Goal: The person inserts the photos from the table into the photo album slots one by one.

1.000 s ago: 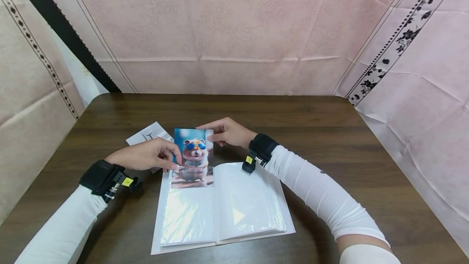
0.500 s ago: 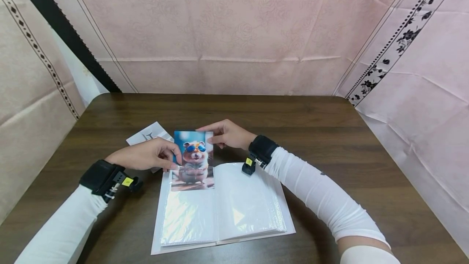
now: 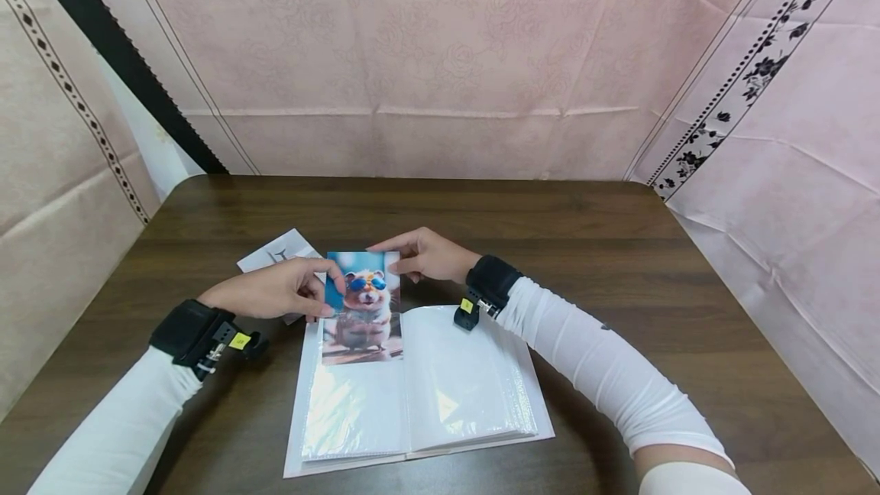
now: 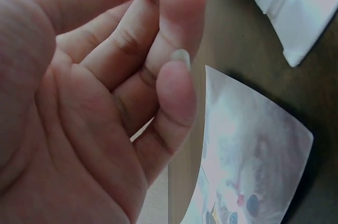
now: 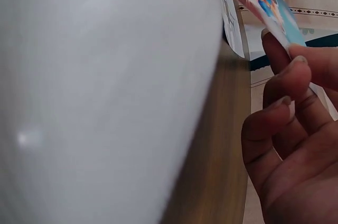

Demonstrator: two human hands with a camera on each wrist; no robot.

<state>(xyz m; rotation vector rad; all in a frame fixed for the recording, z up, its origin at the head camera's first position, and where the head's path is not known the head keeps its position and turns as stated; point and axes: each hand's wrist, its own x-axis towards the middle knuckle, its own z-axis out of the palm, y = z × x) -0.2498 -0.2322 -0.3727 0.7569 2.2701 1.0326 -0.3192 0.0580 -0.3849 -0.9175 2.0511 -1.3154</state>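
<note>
A hamster photo (image 3: 364, 304) with blue sunglasses on the animal lies over the upper left page of an open white photo album (image 3: 474, 380). Its lower part shows beneath the clear plastic of a pocket; the upper part sticks out past the album's far edge. My right hand (image 3: 433, 254) pinches the photo's upper right corner, as the right wrist view also shows, its other fingers curled (image 5: 269, 129). At the left side my left hand (image 3: 282, 289) holds the pocket's edge, thumb tip at its opening and index finger raised over the photo.
Behind my left hand a white card (image 3: 271, 252) with dark lines lies partly covered on the brown wooden table (image 3: 536, 212). Pink patterned cloth (image 3: 447, 59) hangs behind the table and at both sides. The album's right page has a glossy plastic pocket.
The photo has slid down toward me, deeper over the left page, with my right hand following slightly. My left index finger has lifted away from the thumb; the album stays put.
</note>
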